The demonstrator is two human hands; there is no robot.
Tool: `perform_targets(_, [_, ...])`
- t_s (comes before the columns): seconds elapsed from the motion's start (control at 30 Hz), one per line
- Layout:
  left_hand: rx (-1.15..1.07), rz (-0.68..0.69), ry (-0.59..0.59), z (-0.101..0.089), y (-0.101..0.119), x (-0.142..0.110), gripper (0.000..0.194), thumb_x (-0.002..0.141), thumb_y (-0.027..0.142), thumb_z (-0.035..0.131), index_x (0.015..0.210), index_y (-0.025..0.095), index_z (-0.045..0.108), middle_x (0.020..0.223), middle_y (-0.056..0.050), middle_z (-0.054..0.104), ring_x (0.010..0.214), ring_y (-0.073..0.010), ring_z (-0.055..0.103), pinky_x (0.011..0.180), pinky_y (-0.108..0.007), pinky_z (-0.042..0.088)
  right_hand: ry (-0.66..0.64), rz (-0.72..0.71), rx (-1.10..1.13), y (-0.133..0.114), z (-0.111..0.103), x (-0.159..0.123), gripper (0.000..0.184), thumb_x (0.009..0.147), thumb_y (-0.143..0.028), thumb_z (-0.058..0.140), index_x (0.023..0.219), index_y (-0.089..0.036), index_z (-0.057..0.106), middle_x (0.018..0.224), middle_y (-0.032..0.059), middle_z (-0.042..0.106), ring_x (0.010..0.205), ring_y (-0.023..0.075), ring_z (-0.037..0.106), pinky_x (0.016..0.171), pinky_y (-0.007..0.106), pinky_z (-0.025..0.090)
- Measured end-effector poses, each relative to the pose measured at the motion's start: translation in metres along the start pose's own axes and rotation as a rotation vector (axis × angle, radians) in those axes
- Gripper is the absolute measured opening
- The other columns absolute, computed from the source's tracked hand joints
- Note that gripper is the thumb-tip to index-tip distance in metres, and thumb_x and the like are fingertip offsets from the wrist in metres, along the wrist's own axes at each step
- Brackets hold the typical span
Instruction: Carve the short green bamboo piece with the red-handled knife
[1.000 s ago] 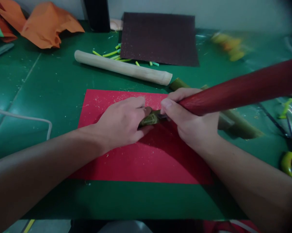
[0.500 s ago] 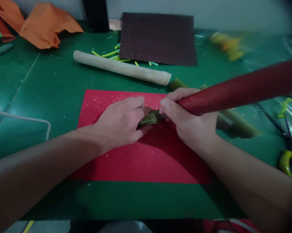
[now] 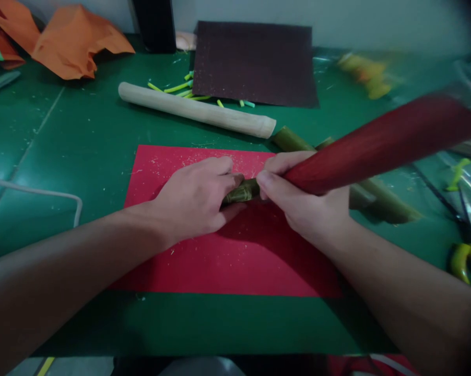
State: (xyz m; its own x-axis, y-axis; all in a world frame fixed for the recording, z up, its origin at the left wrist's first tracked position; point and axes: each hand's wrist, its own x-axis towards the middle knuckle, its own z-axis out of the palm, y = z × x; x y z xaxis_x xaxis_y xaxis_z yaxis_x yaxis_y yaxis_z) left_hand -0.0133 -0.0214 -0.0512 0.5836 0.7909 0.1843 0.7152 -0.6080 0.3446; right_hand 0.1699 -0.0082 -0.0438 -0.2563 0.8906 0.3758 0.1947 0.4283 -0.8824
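Observation:
My left hand [image 3: 202, 193] is closed around a short green bamboo piece [image 3: 241, 192], pressing it down on a red sheet [image 3: 220, 266]. Pale carved lines and patches mark the bamboo's surface. From the right, my right hand [image 3: 309, 201] grips a carving knife with a thick dark-red wooden handle [image 3: 376, 143], low near its working end. My right fingertips sit close against the bamboo's right end, and they hide the blade. The handle slants up to the right. Fine pale shavings lie scattered over the red sheet.
Behind the sheet lie a pale peeled bamboo tube [image 3: 196, 109], a dark brown sheet [image 3: 255, 62] and yellow-green sticks. Green bamboo pieces [image 3: 388, 201] and yellow-handled scissors [image 3: 460, 263] are at right. Orange paper [image 3: 79, 42] sits back left; a white cable [image 3: 35, 188] runs at left.
The knife handle has swung, its far end rising slightly and its near end dropping. The metal blade that showed at the bamboo is now covered by my right fingers. My left hand stays put.

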Motion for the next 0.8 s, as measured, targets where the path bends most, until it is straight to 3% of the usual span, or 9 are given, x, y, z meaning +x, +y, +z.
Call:
perform_targets(0.17, [0.006, -0.005, -0.015, -0.001, 0.001, 0.000, 0.029, 0.092, 0.035, 0.057, 0.105, 0.013, 0.071, 0.092, -0.008, 0.061, 0.085, -0.0242, 0.058, 0.069, -0.036, 0.044, 0.112, -0.017, 0.028, 0.001, 0.001, -0.001, 0.025, 0.082, -0.016, 0.067, 0.059, -0.023, 0.060, 0.058, -0.0041, 0.057, 0.053, 0.0099, 0.051, 0.053, 0.027, 0.043])
perform_targets(0.33, [-0.006, -0.003, 0.012, 0.000, 0.000, -0.001, 0.028, 0.091, 0.037, 0.058, 0.099, 0.014, 0.072, 0.090, -0.007, 0.060, 0.078, -0.0216, 0.056, 0.063, -0.035, 0.040, 0.020, -0.006, 0.002, -0.001, -0.001, -0.004, 0.026, 0.082, -0.016, 0.065, 0.058, -0.022, 0.059, 0.056, -0.0037, 0.055, 0.054, 0.0106, 0.051, 0.052, 0.027, 0.042])
perform_targets(0.43, [-0.038, 0.008, 0.042, -0.003, -0.003, -0.001, 0.035, 0.091, 0.046, 0.059, 0.097, 0.014, 0.072, 0.086, -0.007, 0.060, 0.077, -0.0212, 0.055, 0.064, -0.035, 0.041, 0.044, 0.003, 0.023, -0.004, -0.001, -0.003, 0.024, 0.083, -0.017, 0.066, 0.060, -0.023, 0.061, 0.060, -0.0035, 0.058, 0.055, 0.0099, 0.052, 0.054, 0.026, 0.044])
perform_targets(0.53, [-0.186, 0.039, 0.163, -0.009, -0.007, 0.000, 0.040, 0.098, 0.047, 0.048, 0.092, 0.016, 0.073, 0.083, -0.007, 0.061, 0.077, -0.0199, 0.057, 0.066, -0.035, 0.043, 0.022, 0.016, 0.042, -0.006, -0.001, -0.001, 0.023, 0.084, -0.020, 0.067, 0.062, -0.022, 0.062, 0.061, -0.0035, 0.059, 0.054, 0.0095, 0.051, 0.055, 0.026, 0.046])
perform_targets(0.63, [-0.362, 0.062, 0.405, -0.014, -0.008, 0.001, 0.042, 0.104, 0.038, 0.037, 0.092, 0.021, 0.074, 0.082, -0.005, 0.063, 0.076, -0.0166, 0.058, 0.066, -0.034, 0.042, -0.009, 0.055, 0.051, -0.007, 0.000, 0.000, 0.024, 0.084, -0.025, 0.069, 0.062, -0.022, 0.061, 0.061, -0.0029, 0.060, 0.055, 0.0103, 0.052, 0.054, 0.026, 0.045])
perform_targets(0.7, [-0.411, 0.098, 0.542, -0.016, -0.003, 0.001, 0.038, 0.104, 0.036, 0.040, 0.099, 0.022, 0.074, 0.079, -0.004, 0.064, 0.075, -0.0158, 0.058, 0.066, -0.034, 0.043, -0.017, 0.076, 0.045, -0.008, 0.000, 0.000, 0.026, 0.083, -0.031, 0.073, 0.063, -0.022, 0.060, 0.061, -0.0026, 0.060, 0.055, 0.0108, 0.052, 0.053, 0.026, 0.045])
perform_targets(0.77, [-0.407, 0.134, 0.579, -0.021, 0.006, 0.000, 0.033, 0.102, 0.037, 0.045, 0.108, 0.019, 0.073, 0.076, -0.003, 0.062, 0.074, -0.0158, 0.058, 0.067, -0.034, 0.046, -0.030, 0.076, 0.048, -0.008, 0.000, 0.000, 0.029, 0.081, -0.038, 0.076, 0.064, -0.022, 0.059, 0.062, -0.0027, 0.060, 0.056, 0.0111, 0.052, 0.054, 0.027, 0.045])
perform_targets(0.8, [-0.402, 0.018, 0.482, -0.024, 0.012, -0.001, 0.031, 0.101, 0.036, 0.049, 0.115, 0.021, 0.071, 0.082, -0.003, 0.063, 0.077, -0.0159, 0.058, 0.071, -0.034, 0.049, -0.042, 0.068, 0.055, -0.008, 0.000, 0.000, 0.031, 0.081, -0.041, 0.077, 0.065, -0.022, 0.059, 0.062, -0.0027, 0.060, 0.057, 0.0114, 0.053, 0.055, 0.027, 0.046])
